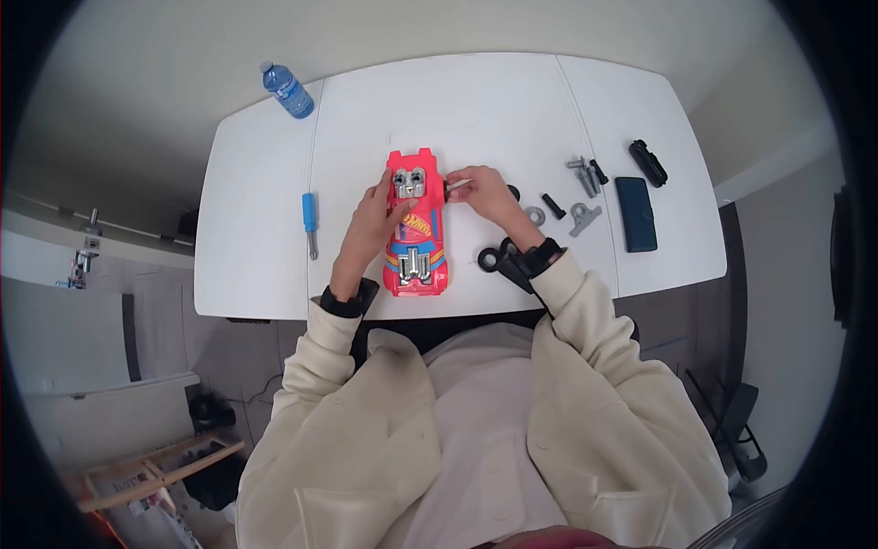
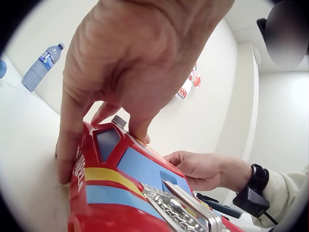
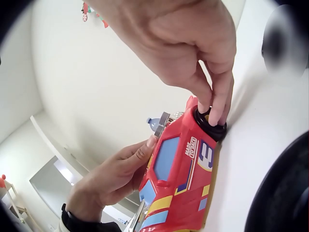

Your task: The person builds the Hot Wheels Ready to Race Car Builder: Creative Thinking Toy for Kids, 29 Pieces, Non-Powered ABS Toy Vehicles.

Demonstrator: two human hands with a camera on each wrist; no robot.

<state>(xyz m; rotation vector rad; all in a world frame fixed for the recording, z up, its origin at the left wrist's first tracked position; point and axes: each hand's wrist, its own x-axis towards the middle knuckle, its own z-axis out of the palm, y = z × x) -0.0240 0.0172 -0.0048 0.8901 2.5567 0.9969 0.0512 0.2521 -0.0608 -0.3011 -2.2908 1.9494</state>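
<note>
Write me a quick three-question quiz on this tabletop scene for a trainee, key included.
1. Which thing does the right hand touch?
A) blue-labelled plastic bottle
B) black round wheel
C) dark blue rectangular case

2. True or false: the left hand holds the blue-handled metal screwdriver.

3. Which lies nearer the red plastic toy car in the head view: the screwdriver or the case?

Key:
1. B.
2. False; it lies on the white table, while that hand holds the car.
3. The screwdriver.
</note>
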